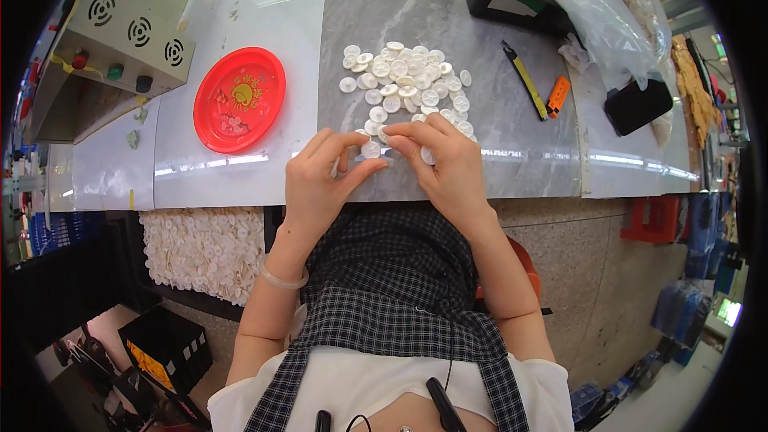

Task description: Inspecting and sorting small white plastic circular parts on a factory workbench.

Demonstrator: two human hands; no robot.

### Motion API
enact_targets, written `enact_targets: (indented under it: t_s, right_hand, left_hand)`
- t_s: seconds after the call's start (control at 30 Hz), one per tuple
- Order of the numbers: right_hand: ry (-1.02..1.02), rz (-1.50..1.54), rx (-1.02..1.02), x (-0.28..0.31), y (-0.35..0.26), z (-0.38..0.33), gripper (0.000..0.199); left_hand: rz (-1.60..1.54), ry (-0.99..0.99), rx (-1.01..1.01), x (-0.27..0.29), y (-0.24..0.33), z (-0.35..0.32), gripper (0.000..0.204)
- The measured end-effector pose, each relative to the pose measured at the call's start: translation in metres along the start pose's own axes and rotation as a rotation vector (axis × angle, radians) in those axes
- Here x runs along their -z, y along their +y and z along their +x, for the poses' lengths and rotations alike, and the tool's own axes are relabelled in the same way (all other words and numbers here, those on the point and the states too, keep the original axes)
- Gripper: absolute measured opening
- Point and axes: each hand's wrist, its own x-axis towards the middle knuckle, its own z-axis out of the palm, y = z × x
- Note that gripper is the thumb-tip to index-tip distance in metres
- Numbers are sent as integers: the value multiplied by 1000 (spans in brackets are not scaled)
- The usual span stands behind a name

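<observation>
Pinch 1 disc (370, 149) between left hand (320, 184) and right hand (448, 168) fingertips. Both hands are part-closed on it. Keep it apart from the pile (406, 80).

Bare grey tabletop (512, 144) right of disc pile (406, 84) — red plate (239, 99) left

One camera on the person's head looks straight down, close above the hands (384, 168) and the table (512, 128)
</observation>
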Motion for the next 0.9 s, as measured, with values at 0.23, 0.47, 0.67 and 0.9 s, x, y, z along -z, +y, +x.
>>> enact_targets:
  t_s: [0.23, 0.47, 0.67, 0.9]
  right_hand:
    - [35, -116, -5, -6, 4, -1, 21]
    - [91, -282, 16, -15, 1, 6, 26]
    - [45, -322, 108, -22, 5, 4, 32]
    - [-37, -400, 121, -22, 2, 1, 33]
  left_hand:
    - [-37, 70, -97, 18, 11, -12, 35]
    - [57, 116, -213, 17, 7, -20, 41]
    - [-49, 105, -112, 20, 2, -20, 40]
    - [-700, 33, 163, 22, -10, -22, 24]
